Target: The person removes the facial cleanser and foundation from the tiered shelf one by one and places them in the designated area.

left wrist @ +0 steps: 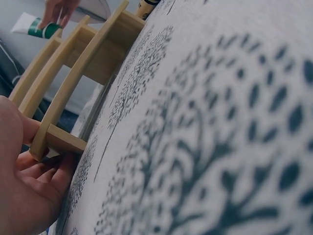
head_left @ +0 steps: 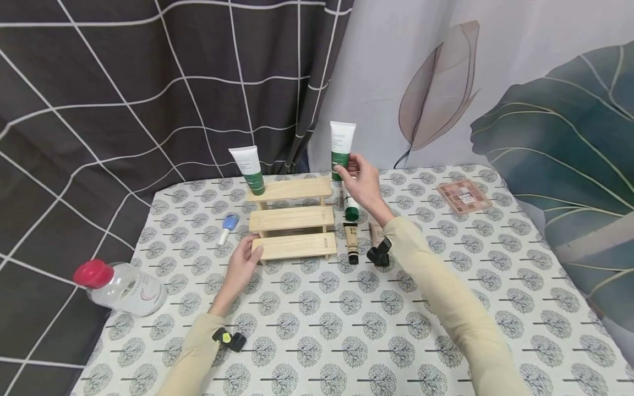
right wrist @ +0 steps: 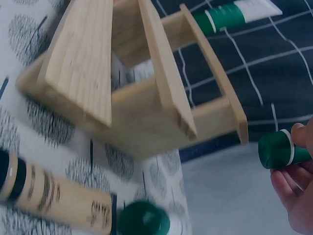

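Observation:
A three-tier wooden display rack stands on the patterned tablecloth. My left hand grips the left end of its lowest tier, thumb over the board and fingers beneath, as the left wrist view shows. Up beside the top tier's right end, my right hand holds a white-and-green squeeze tube with its green cap downward. A matching squeeze tube stands on its cap at the top tier's left end. Another green-capped tube lies right of the rack, partly hidden behind my right hand.
Right of the rack lie a gold tube and a pinkish tube, partly covered by my wrist strap. An eyeshadow palette is farther right. To the left are a small blue bottle and a clear red-capped bottle. Curtains hang behind.

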{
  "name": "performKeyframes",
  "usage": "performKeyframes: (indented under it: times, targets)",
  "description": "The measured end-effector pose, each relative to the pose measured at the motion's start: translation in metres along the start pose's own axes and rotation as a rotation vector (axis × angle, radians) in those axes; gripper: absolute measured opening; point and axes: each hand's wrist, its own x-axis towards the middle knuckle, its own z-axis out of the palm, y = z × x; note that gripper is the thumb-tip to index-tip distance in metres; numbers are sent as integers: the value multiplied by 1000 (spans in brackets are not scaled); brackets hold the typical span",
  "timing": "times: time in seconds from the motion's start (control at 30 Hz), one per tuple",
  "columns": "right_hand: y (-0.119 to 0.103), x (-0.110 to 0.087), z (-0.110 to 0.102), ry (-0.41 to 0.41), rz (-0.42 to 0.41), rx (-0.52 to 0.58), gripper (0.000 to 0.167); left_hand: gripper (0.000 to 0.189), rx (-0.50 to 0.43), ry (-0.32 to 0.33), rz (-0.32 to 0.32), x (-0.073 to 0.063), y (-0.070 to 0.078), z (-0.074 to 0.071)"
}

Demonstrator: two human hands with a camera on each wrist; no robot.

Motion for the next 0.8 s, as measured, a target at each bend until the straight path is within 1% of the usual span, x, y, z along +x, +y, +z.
performKeyframes:
  times: [0.13, 0.3, 0.5, 0.8]
  targets:
    - [9, 1, -11, 18, 3, -6, 42, 45, 6, -3, -3, -1, 0, -1]
    - [18, -1, -24, 20, 67, 6, 47, 46, 1, -9, 3, -1, 1, -1]
    - [30, -3, -37, 17, 137, -1, 46, 46, -5, -11, 3, -2, 2, 0]
    - [49, -8, -51, 13, 198, -97, 46, 45, 0, -7, -4, -1, 1, 1]
